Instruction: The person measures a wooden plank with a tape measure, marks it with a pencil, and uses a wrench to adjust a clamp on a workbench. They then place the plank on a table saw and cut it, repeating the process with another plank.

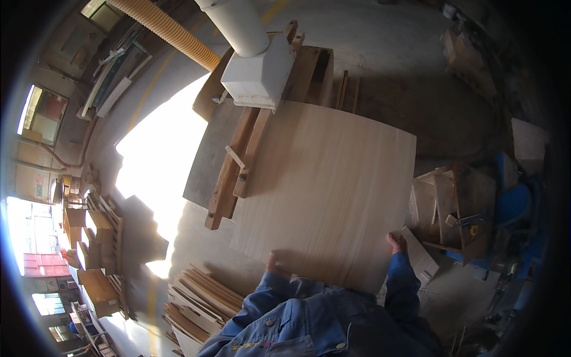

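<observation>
A large pale wooden panel (pixel 333 190) lies flat in front of me, its near edge close to my jacket. My left hand (pixel 276 265) grips that near edge toward the left, thumb on top and the other fingers mostly hidden. At the near right corner, my right hand (pixel 397 242) is closed on the panel's side edge. The panel's far left part lies beside a wooden guide fence (pixel 233 172) on a grey machine table (pixel 208 149). Above the fence's far end sits a white box-shaped hood (pixel 253 77).
A thick white pipe (pixel 238 27) and a ribbed tan hose (pixel 172 33) lead away from the machine. Stacked wooden strips (pixel 202 294) lie at my left. On the right stands an open wooden box (pixel 452 208) with tools. Cardboard boxes (pixel 98 291) are stacked at far left.
</observation>
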Demonstrator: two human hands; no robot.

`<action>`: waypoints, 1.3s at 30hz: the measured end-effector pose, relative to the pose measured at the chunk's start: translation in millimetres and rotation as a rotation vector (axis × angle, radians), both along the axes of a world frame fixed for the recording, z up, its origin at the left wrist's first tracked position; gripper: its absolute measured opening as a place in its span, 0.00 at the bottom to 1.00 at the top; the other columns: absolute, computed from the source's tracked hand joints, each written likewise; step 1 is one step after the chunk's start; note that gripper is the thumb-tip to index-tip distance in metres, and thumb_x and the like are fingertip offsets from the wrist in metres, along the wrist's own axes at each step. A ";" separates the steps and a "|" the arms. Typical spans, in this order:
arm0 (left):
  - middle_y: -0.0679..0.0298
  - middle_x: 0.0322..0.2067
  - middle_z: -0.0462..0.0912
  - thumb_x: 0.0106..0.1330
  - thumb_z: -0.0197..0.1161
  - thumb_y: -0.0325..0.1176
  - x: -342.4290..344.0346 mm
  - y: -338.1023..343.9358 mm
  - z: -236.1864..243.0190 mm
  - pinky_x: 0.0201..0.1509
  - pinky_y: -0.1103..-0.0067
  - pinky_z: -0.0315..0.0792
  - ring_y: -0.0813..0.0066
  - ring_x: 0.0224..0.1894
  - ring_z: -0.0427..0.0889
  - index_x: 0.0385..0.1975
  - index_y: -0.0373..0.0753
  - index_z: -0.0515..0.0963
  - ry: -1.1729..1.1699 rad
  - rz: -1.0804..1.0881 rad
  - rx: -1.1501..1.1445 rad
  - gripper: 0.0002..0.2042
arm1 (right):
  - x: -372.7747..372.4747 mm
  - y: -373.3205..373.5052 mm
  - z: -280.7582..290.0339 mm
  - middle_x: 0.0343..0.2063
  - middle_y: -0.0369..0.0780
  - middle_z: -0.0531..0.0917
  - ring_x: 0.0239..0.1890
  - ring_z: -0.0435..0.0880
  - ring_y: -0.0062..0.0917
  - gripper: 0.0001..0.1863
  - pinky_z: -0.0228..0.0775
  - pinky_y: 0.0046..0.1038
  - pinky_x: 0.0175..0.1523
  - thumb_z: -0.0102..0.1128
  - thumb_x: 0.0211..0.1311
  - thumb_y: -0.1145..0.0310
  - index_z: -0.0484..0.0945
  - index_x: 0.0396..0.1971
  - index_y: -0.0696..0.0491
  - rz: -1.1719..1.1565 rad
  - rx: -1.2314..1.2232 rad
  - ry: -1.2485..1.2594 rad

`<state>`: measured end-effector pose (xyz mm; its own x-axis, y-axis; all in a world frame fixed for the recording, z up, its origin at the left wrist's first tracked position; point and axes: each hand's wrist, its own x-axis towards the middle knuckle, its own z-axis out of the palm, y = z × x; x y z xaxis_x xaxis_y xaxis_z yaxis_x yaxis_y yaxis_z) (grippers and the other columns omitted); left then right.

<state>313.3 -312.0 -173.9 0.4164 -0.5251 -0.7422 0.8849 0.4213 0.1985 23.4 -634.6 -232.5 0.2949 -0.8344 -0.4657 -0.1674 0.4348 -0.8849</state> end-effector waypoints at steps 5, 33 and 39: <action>0.61 0.48 0.76 0.63 0.55 0.51 1.8 -3.3 -4.6 0.60 0.63 0.64 0.61 0.52 0.72 0.46 0.42 0.74 -0.009 0.004 0.026 0.20 | 7.3 -3.0 6.5 0.33 0.38 0.80 0.35 0.78 0.24 0.21 0.70 0.25 0.42 0.69 0.46 0.63 0.76 0.38 0.60 -0.033 -0.035 -0.020; 0.59 0.47 0.77 0.64 0.54 0.51 17.4 -29.5 -20.5 0.57 0.64 0.67 0.59 0.50 0.74 0.45 0.40 0.74 -0.009 -0.016 0.094 0.20 | 14.8 -35.9 -4.9 0.37 0.39 0.80 0.40 0.78 0.27 0.24 0.69 0.27 0.47 0.69 0.47 0.61 0.76 0.42 0.60 0.021 -0.039 0.050; 0.59 0.47 0.77 0.65 0.53 0.51 20.0 -35.6 -20.7 0.58 0.63 0.67 0.59 0.50 0.73 0.46 0.40 0.74 -0.041 -0.014 0.076 0.20 | 18.5 -42.4 -2.8 0.37 0.39 0.80 0.39 0.78 0.27 0.25 0.68 0.28 0.47 0.69 0.47 0.60 0.76 0.42 0.61 0.033 -0.049 0.060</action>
